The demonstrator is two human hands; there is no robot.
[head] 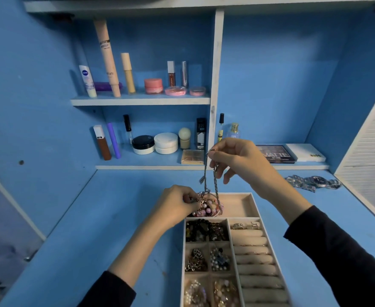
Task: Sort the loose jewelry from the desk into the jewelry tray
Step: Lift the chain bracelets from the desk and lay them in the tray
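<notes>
Jewelry tray (237,206) lies on the blue desk (115,218), and both hands are just above its far compartment. The right hand (237,158) is raised above the far end of the tray; its thumb and forefinger pinch the top of a thin grey chain (205,173), and the other fingers are loosely bent. The chain hangs down in two strands to a tangle (208,209) of pink and pearl beads with a rose-gold hoop, over the left part of that far compartment. I cannot tell if the tangle rests on the tray floor or hangs a little above it. The left hand (177,204) is at the far left corner of the tray, and its fingertips pinch the tangle from the left side. In the small compartments on the left side of the tray there are dark beads (201,229), bronze links (195,260) and pearl pieces (219,259); the jewelry at the near end is blurred. On the right side of the tray, a few rings (239,226) sit in the first padded roll. Silver watches (312,182) lie on the desk to the right of the tray and beyond it, well apart from it.
</notes>
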